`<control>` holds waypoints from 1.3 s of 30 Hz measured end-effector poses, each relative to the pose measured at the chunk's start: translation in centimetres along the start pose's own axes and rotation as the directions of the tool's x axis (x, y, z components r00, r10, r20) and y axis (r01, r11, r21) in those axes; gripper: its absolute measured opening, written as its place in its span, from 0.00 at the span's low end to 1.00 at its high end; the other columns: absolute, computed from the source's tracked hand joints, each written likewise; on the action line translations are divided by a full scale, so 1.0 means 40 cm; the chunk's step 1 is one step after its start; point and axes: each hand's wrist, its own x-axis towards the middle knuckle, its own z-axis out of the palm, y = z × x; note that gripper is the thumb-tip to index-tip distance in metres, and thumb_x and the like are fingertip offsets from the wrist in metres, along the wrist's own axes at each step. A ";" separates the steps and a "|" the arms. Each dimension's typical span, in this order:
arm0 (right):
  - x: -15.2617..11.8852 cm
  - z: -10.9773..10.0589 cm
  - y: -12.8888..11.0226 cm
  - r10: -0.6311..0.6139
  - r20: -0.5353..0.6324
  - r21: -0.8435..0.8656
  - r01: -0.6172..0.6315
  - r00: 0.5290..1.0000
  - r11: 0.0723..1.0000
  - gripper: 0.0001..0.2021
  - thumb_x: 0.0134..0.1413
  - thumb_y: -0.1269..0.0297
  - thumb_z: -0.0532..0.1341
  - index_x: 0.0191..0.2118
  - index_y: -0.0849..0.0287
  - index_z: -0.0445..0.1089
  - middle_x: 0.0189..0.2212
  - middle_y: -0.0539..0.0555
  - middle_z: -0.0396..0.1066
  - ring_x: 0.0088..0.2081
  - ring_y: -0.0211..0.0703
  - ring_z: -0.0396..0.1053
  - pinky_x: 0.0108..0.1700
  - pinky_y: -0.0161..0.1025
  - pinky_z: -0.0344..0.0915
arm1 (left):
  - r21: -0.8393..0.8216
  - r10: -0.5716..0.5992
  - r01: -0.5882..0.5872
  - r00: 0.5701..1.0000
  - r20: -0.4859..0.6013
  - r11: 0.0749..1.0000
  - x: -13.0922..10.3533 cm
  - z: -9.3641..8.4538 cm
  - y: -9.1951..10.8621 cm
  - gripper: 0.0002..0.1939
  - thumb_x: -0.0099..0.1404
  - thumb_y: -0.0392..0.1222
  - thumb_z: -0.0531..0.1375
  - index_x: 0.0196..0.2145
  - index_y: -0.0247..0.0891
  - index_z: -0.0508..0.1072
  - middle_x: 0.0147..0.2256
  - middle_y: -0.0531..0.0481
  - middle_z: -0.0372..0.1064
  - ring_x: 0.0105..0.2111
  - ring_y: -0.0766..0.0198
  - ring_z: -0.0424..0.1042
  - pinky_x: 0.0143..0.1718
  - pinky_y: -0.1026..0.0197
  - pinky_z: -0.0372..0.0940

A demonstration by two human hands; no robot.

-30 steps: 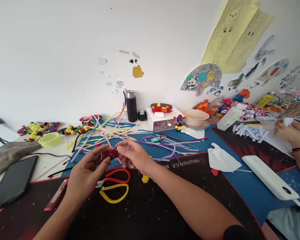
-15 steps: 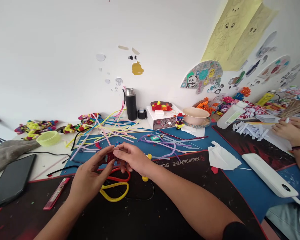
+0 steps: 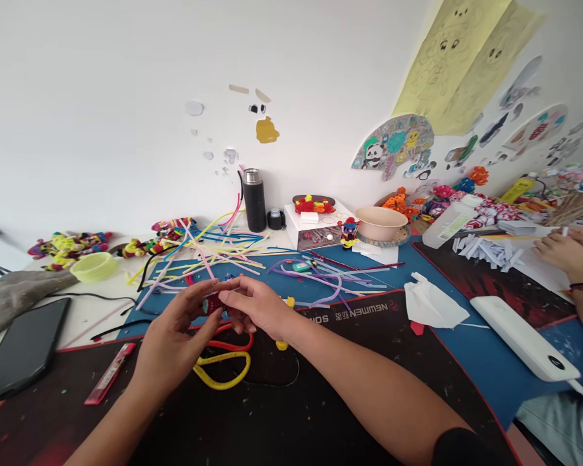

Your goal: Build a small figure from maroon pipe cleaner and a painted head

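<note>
Between my two hands is a small dark red craft piece (image 3: 214, 303) with a pale bluish patch; fingers cover much of it. My left hand (image 3: 168, 340) grips it from the left, thumb below and fingers above. From the other side my right hand (image 3: 262, 304) closes on it with thumb and curled fingers. A bit of blue shows just above the fingertips. Directly below the hands, scissors (image 3: 222, 388) with one yellow and one red handle loop lie on the black mat (image 3: 350, 401), partly hidden. Small yellow pieces (image 3: 282, 345) are by my right wrist.
Loose pipe cleaners (image 3: 223, 249) spread behind the hands. A black thermos (image 3: 255, 204), a white box (image 3: 296, 236), a small doll (image 3: 350, 232) and a beige bowl (image 3: 381, 223) stand farther back. Left lie a phone (image 3: 26, 349) and a pink case (image 3: 110, 374). A co-worker's hands (image 3: 571, 252) are at right.
The red piece has turned slightly, so its pale patch shows more clearly between the fingers. Both hands stay in nearly the same place.
</note>
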 end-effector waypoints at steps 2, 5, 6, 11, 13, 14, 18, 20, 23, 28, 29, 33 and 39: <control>0.000 0.001 0.000 0.000 -0.003 0.006 0.000 1.000 1.000 0.18 0.67 0.50 0.75 0.49 0.56 0.72 0.25 0.42 0.72 0.19 0.33 0.67 0.18 0.31 0.54 | -0.080 0.004 -0.004 1.000 0.003 0.997 0.001 0.001 -0.004 0.27 0.65 0.53 0.75 0.59 0.48 0.78 0.59 0.40 0.84 0.54 0.44 0.86 0.56 0.46 0.81; -0.001 0.004 0.000 0.015 -0.017 -0.002 -0.015 1.000 1.000 0.18 0.67 0.50 0.75 0.49 0.55 0.72 0.24 0.41 0.71 0.19 0.34 0.67 0.18 0.31 0.53 | -0.118 0.011 -0.008 0.999 0.031 0.993 0.003 0.000 -0.009 0.24 0.66 0.51 0.75 0.56 0.47 0.77 0.55 0.41 0.84 0.50 0.47 0.86 0.54 0.48 0.82; -0.001 0.005 0.000 0.018 -0.021 -0.010 -0.018 1.000 1.000 0.17 0.68 0.51 0.74 0.49 0.55 0.72 0.24 0.41 0.70 0.19 0.33 0.67 0.17 0.31 0.53 | -0.122 0.012 -0.008 0.999 0.035 0.993 0.004 -0.001 -0.010 0.23 0.66 0.50 0.76 0.55 0.47 0.77 0.54 0.42 0.84 0.50 0.48 0.86 0.53 0.48 0.82; -0.002 0.006 0.000 0.012 -0.040 -0.045 -0.014 0.999 0.999 0.12 0.73 0.55 0.70 0.49 0.55 0.71 0.25 0.41 0.71 0.18 0.32 0.67 0.17 0.31 0.53 | -0.224 -0.022 0.019 1.000 -0.013 0.974 0.015 0.001 -0.007 0.23 0.64 0.51 0.77 0.51 0.45 0.75 0.48 0.46 0.82 0.45 0.51 0.86 0.45 0.52 0.83; -0.002 0.004 0.003 -0.006 -0.045 -0.046 0.004 0.999 0.999 0.15 0.71 0.53 0.72 0.49 0.55 0.71 0.26 0.42 0.72 0.18 0.33 0.68 0.18 0.31 0.54 | -0.274 -0.033 0.017 0.998 -0.056 0.962 0.020 0.003 -0.003 0.22 0.64 0.51 0.77 0.50 0.45 0.75 0.47 0.47 0.81 0.43 0.55 0.85 0.41 0.56 0.82; -0.002 0.003 0.004 -0.020 -0.043 -0.053 0.017 0.999 0.998 0.16 0.69 0.52 0.73 0.48 0.55 0.71 0.26 0.42 0.72 0.19 0.33 0.68 0.18 0.31 0.54 | -0.292 -0.036 0.014 0.997 -0.072 0.956 0.022 0.004 -0.001 0.22 0.64 0.50 0.77 0.49 0.45 0.75 0.46 0.48 0.81 0.42 0.56 0.85 0.40 0.57 0.82; 0.002 -0.001 0.015 -0.076 -0.023 -0.122 0.072 0.997 0.990 0.19 0.68 0.47 0.74 0.45 0.55 0.70 0.23 0.41 0.71 0.19 0.33 0.67 0.22 0.32 0.57 | -0.342 -0.051 0.025 0.996 -0.068 0.940 0.025 0.006 0.009 0.23 0.62 0.47 0.78 0.49 0.45 0.75 0.44 0.50 0.80 0.40 0.58 0.84 0.39 0.59 0.82; 0.003 -0.003 0.018 -0.080 -0.013 -0.135 0.077 0.997 0.988 0.19 0.69 0.46 0.73 0.44 0.55 0.70 0.21 0.40 0.69 0.18 0.34 0.66 0.24 0.33 0.59 | -0.351 -0.061 0.034 0.996 -0.064 0.936 0.024 0.007 0.013 0.23 0.61 0.47 0.79 0.49 0.45 0.75 0.44 0.50 0.80 0.40 0.57 0.84 0.38 0.58 0.82; 0.002 -0.002 0.016 -0.069 0.004 -0.111 0.069 0.998 0.991 0.20 0.70 0.44 0.72 0.43 0.54 0.69 0.19 0.39 0.66 0.18 0.35 0.65 0.25 0.33 0.60 | -0.356 -0.064 0.035 0.995 -0.072 0.934 0.021 0.009 0.019 0.24 0.60 0.46 0.80 0.49 0.45 0.75 0.44 0.50 0.80 0.40 0.57 0.84 0.37 0.57 0.83; -0.004 0.003 0.000 -0.020 0.024 -0.060 0.021 1.000 0.998 0.19 0.72 0.45 0.70 0.42 0.53 0.66 0.17 0.37 0.61 0.16 0.35 0.61 0.24 0.34 0.61 | -0.358 -0.044 0.001 0.993 -0.111 0.934 0.016 0.016 0.024 0.23 0.59 0.47 0.79 0.46 0.46 0.74 0.42 0.53 0.78 0.38 0.57 0.84 0.37 0.57 0.84; -0.004 0.004 -0.001 -0.018 0.024 -0.057 0.020 1.000 0.998 0.18 0.73 0.46 0.70 0.42 0.53 0.66 0.16 0.36 0.60 0.16 0.35 0.60 0.24 0.34 0.60 | -0.354 -0.040 -0.004 0.992 -0.116 0.935 0.016 0.018 0.024 0.23 0.59 0.46 0.79 0.46 0.46 0.74 0.42 0.53 0.78 0.38 0.57 0.84 0.38 0.57 0.84; -0.002 0.002 0.005 -0.051 0.014 -0.077 0.052 0.999 0.996 0.19 0.73 0.45 0.69 0.41 0.53 0.66 0.16 0.36 0.59 0.15 0.34 0.57 0.23 0.34 0.57 | -0.349 -0.035 -0.008 0.992 -0.117 0.937 0.016 0.022 0.022 0.24 0.58 0.45 0.79 0.47 0.46 0.74 0.42 0.53 0.78 0.40 0.56 0.86 0.41 0.56 0.85; -0.002 0.000 0.008 -0.090 0.020 -0.088 0.091 0.996 0.992 0.23 0.69 0.38 0.70 0.41 0.53 0.66 0.16 0.36 0.58 0.15 0.34 0.56 0.22 0.35 0.55 | -0.348 -0.036 -0.003 0.994 -0.104 0.937 0.015 0.021 0.023 0.23 0.58 0.44 0.80 0.46 0.46 0.75 0.43 0.52 0.81 0.41 0.56 0.87 0.44 0.56 0.85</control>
